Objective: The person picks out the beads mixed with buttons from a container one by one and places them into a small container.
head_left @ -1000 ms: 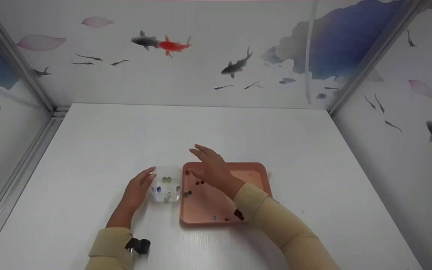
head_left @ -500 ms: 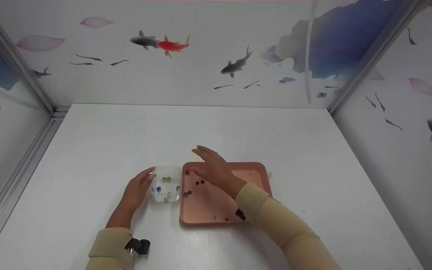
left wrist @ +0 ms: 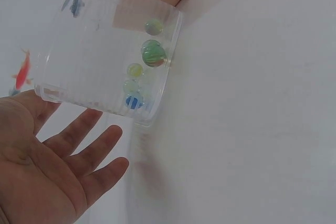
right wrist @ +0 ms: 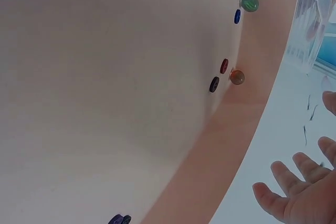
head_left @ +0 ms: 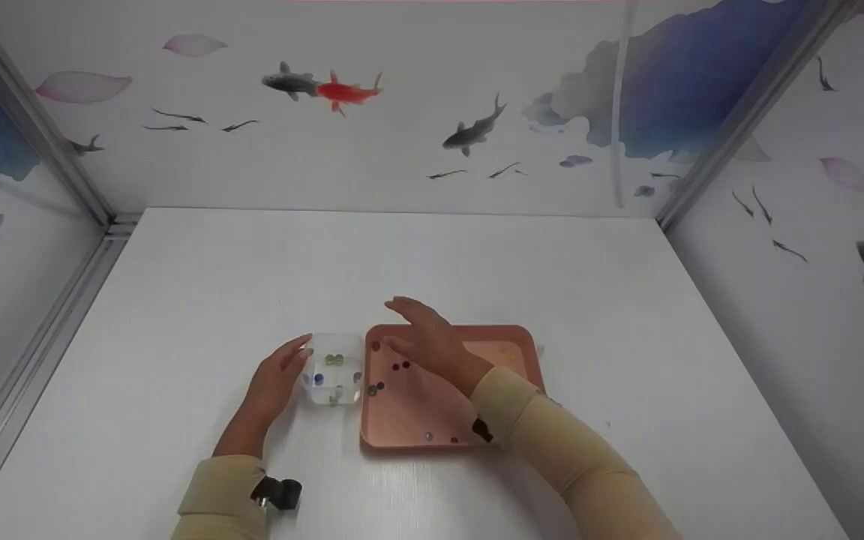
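Note:
A clear plastic container point(head_left: 338, 342) stands on the white table, with several glass marbles inside, among them a green marble point(left wrist: 153, 53) and a blue marble point(left wrist: 134, 100). My left hand point(head_left: 274, 380) is at its left side, fingertips right at the wall, fingers spread and relaxed. To the right lies a pink tray point(head_left: 417, 412). My right hand point(head_left: 432, 341) hovers over its upper left part, fingers extended, holding nothing. Along the tray's edge lie a green marble point(right wrist: 250, 2), an orange-brown marble point(right wrist: 237, 77), a red button point(right wrist: 224, 66), a black button point(right wrist: 214, 84) and a blue button point(right wrist: 237, 17).
A greyish marble point(head_left: 428, 436) and a small dark red piece point(head_left: 454, 440) lie near the tray's front edge. Dark purple buttons point(right wrist: 116, 219) show at the bottom of the right wrist view. Walls point(head_left: 402, 165) painted with fish enclose the white table point(head_left: 237, 262).
My right hand has shifted slightly to the right and toward me over the tray. The left hand, container, marbles and buttons have stayed in place.

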A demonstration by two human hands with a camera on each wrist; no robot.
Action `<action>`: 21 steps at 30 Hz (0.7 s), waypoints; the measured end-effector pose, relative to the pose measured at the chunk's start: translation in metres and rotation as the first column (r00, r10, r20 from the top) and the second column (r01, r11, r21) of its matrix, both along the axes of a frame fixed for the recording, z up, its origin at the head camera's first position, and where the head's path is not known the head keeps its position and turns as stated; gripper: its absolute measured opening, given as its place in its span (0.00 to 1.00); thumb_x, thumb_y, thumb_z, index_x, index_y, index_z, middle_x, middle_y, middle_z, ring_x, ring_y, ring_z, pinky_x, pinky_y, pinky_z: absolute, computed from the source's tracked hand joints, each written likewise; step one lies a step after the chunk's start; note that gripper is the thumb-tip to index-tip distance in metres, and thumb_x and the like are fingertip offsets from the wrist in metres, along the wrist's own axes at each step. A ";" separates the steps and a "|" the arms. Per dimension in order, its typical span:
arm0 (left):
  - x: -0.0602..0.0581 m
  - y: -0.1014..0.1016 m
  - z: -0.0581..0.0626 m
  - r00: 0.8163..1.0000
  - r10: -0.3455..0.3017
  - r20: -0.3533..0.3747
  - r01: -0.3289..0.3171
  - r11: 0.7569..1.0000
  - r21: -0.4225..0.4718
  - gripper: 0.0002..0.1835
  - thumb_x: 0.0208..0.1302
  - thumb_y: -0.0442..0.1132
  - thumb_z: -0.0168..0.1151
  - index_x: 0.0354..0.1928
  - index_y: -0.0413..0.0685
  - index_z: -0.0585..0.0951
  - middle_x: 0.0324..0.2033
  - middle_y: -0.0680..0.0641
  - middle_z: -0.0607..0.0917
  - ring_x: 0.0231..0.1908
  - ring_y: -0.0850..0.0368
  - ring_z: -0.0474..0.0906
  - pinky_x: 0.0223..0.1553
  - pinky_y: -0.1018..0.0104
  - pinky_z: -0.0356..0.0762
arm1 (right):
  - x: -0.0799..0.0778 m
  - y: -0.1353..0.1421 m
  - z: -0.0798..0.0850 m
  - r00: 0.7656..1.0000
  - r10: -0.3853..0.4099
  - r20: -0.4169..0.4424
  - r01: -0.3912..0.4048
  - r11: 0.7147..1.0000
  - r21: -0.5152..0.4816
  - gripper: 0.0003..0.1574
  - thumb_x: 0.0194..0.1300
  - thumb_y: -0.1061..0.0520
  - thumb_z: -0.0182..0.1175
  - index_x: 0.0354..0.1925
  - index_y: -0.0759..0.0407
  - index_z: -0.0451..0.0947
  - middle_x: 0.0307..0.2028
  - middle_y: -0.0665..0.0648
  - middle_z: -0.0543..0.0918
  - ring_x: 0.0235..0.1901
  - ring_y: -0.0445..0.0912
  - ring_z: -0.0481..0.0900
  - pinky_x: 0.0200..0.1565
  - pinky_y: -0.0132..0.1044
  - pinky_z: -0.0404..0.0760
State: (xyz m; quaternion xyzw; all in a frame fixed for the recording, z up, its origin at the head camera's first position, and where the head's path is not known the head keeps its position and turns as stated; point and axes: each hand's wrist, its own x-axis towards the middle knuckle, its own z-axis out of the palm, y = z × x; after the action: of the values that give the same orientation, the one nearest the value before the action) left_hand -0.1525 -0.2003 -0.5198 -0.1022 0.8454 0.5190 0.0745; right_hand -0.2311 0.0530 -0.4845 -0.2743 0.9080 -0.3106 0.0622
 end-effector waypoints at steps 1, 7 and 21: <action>0.000 0.000 0.000 1.000 0.001 -0.005 -0.001 1.000 -0.001 0.26 0.77 0.50 0.43 0.72 0.50 0.63 0.68 0.38 0.67 0.71 0.39 0.54 0.71 0.44 0.50 | 0.000 0.000 0.000 1.000 -0.005 0.010 0.005 1.000 0.002 0.37 0.67 0.49 0.61 0.70 0.53 0.63 0.70 0.57 0.64 0.70 0.52 0.60 0.68 0.48 0.64; 0.000 -0.001 -0.001 1.000 0.007 -0.013 -0.007 1.000 0.002 0.26 0.77 0.49 0.43 0.71 0.49 0.64 0.67 0.37 0.68 0.71 0.39 0.54 0.71 0.45 0.50 | 0.001 -0.001 0.000 0.998 -0.002 0.055 0.002 1.000 -0.001 0.37 0.68 0.48 0.60 0.71 0.51 0.62 0.70 0.55 0.64 0.71 0.50 0.59 0.69 0.46 0.62; 0.000 0.000 0.001 1.000 0.014 0.000 -0.014 1.000 0.010 0.26 0.77 0.49 0.43 0.71 0.49 0.64 0.69 0.39 0.66 0.72 0.40 0.52 0.71 0.46 0.49 | -0.002 -0.003 -0.005 0.995 -0.006 0.098 0.007 1.000 -0.012 0.34 0.68 0.51 0.61 0.69 0.52 0.64 0.68 0.56 0.67 0.69 0.51 0.63 0.66 0.47 0.66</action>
State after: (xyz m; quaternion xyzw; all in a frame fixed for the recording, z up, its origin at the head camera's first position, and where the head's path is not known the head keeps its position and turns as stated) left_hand -0.1524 -0.2001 -0.5185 -0.1075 0.8420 0.5238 0.0712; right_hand -0.2326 0.0498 -0.4900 -0.2562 0.9028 -0.3294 0.1037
